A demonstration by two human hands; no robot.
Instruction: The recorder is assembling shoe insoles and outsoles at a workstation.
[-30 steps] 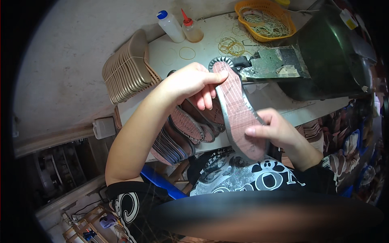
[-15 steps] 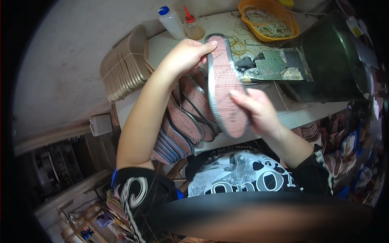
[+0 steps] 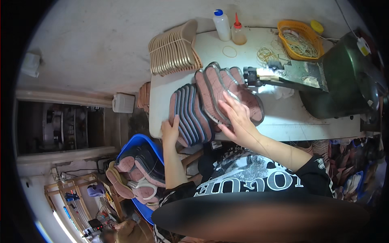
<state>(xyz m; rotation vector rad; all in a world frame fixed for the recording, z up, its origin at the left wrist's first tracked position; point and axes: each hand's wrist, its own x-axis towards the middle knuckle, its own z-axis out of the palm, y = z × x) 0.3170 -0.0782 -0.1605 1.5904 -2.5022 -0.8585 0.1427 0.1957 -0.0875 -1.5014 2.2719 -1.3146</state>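
A row of pink shoe soles with dark rims [image 3: 190,113] leans edge-on across the white table [image 3: 308,125]. My left hand [image 3: 170,130] rests flat against the near left end of this row, at the table's front edge. My right hand [image 3: 237,119] lies with spread fingers on the topmost pink soles [image 3: 239,91] at the right of the pile, pressing on them. Neither hand has anything lifted off the pile.
A stack of tan insoles [image 3: 174,50] stands at the back left of the table. Two glue bottles [image 3: 229,26], loose rubber bands [image 3: 265,54] and an orange basket [image 3: 300,40] sit at the back. A dark green machine [image 3: 344,81] fills the right. A blue tub of soles [image 3: 137,170] sits below left.
The single pink sole held up in both hands has been laid onto the pile. My left hand dropped to the row's near end and my right hand now lies flat on top.
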